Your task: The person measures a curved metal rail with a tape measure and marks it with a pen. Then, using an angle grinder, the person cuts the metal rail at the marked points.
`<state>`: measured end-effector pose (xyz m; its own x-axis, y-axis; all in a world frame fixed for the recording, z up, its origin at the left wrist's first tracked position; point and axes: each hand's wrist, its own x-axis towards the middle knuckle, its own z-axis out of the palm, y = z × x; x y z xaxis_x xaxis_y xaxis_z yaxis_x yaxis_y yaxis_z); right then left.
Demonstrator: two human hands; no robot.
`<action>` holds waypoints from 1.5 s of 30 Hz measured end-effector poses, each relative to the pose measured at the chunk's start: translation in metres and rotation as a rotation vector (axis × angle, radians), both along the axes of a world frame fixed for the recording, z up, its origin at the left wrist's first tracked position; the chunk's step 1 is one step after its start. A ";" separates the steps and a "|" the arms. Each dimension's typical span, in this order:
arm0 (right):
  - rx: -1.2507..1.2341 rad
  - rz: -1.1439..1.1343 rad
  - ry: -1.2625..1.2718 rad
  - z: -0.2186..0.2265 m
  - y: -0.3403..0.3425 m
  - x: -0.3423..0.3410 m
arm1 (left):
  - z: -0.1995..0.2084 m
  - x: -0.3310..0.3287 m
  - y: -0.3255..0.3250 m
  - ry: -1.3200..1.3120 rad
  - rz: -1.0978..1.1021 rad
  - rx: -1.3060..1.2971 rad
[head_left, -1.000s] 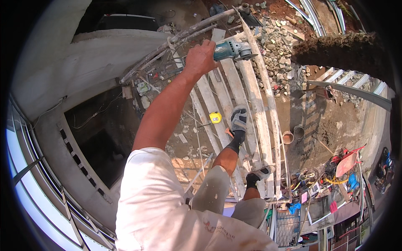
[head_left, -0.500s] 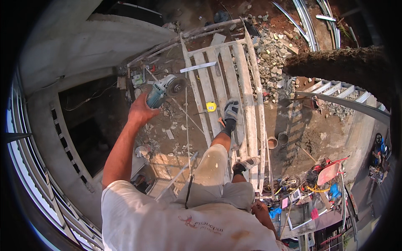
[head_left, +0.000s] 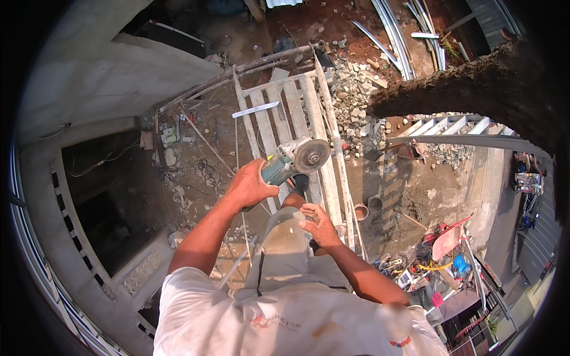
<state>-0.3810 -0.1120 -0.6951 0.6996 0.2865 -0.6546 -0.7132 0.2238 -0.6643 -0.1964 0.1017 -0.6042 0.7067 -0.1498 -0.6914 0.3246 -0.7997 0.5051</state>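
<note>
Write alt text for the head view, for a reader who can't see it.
Seen from above, a person's left hand grips a teal angle grinder, disc outward, while the right hand rests near the thigh. Far below lie wooden scaffold planks and rubble.

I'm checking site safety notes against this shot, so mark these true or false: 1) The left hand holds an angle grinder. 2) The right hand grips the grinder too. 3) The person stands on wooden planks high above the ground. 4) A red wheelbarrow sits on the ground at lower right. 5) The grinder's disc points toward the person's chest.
1) True: the left hand is closed around the teal angle grinder.
2) False: the right hand is apart from the grinder, down by the person's thigh.
3) True: the wooden planks lie underfoot, with rubble far below.
4) True: the red wheelbarrow stands among the clutter.
5) False: the disc is at the far end, away from the body.
</note>
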 end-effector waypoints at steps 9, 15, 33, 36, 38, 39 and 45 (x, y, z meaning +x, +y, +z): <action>0.504 -0.379 0.046 0.041 0.020 0.046 | 0.037 -0.008 -0.060 0.074 -0.089 -0.231; 0.550 -0.470 0.132 0.053 0.004 0.066 | 0.042 -0.029 -0.068 0.035 -0.113 -0.366; 0.637 -0.564 0.008 0.101 -0.005 0.143 | 0.093 -0.060 -0.027 -0.278 -0.008 -0.424; 0.613 -0.630 0.035 0.102 0.000 0.152 | 0.074 -0.061 -0.016 -0.340 0.022 -0.449; 0.598 -0.642 0.036 0.114 0.001 0.157 | 0.073 -0.058 -0.012 -0.348 0.026 -0.444; 0.564 -0.643 0.007 0.120 0.001 0.161 | 0.072 -0.055 -0.011 -0.359 0.030 -0.451; 0.469 -0.707 -0.170 0.148 0.012 0.190 | 0.106 -0.030 -0.015 -0.478 0.037 -0.447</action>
